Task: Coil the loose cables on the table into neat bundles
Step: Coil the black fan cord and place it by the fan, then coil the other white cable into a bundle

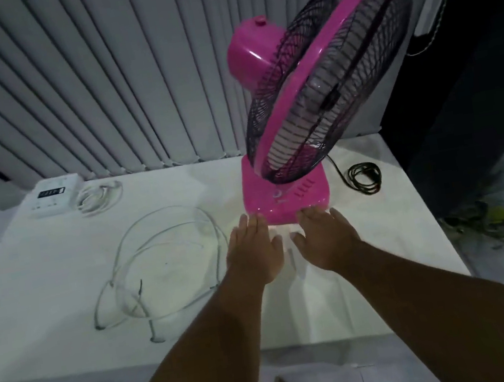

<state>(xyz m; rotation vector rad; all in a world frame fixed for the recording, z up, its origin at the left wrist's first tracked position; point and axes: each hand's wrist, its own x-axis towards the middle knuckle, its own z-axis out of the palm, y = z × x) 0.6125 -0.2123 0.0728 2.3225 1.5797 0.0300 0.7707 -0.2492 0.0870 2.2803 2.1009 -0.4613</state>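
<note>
The left hand (pixel 252 250) and right hand (pixel 327 238) lie open, holding nothing, at a pink fan (pixel 287 195). Just left, a loose white cable (pixel 161 209) sprawls on the tabletop (pixel 45 289); probably light and floppy, best grasped near one end.

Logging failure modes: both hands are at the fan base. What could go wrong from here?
1. The left hand and right hand lie open at the pink fan base, fingers straight, gripping nothing; a low push could tip the top-heavy fan.
2. The coiled black cord runs in behind that base; shifting it may drag the coil loose.
3. The loose white cable lies beside the left forearm and could get swept.
</note>
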